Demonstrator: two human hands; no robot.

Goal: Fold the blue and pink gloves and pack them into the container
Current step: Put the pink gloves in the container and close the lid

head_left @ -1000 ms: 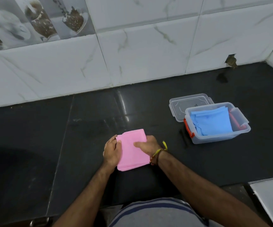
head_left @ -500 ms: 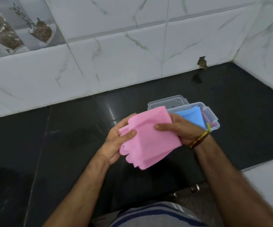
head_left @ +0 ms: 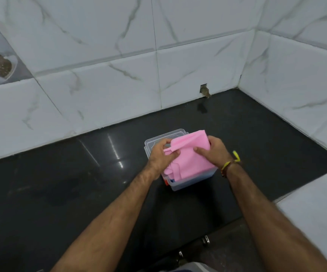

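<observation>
Surface (head_left: 64,185) black, glossy, under white tiled wall (head_left: 99,99). Left hand (head_left: 161,156) pinches left edge of pink glove (head_left: 190,156), thumb on top. Glove folded, held over clear container (head_left: 190,182), low end dipping inside. Blue glove (head_left: 172,180) barely visible beneath, in container. Lid (head_left: 150,143) just behind container. Right hand (head_left: 214,152) grips glove's right side; yellow band (head_left: 231,162) on wrist.

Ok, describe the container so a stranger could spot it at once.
On the black counter below the marble-tiled wall sits a clear plastic container. Both hands hold a pink glove over it, and only it has an orange latch.
</observation>
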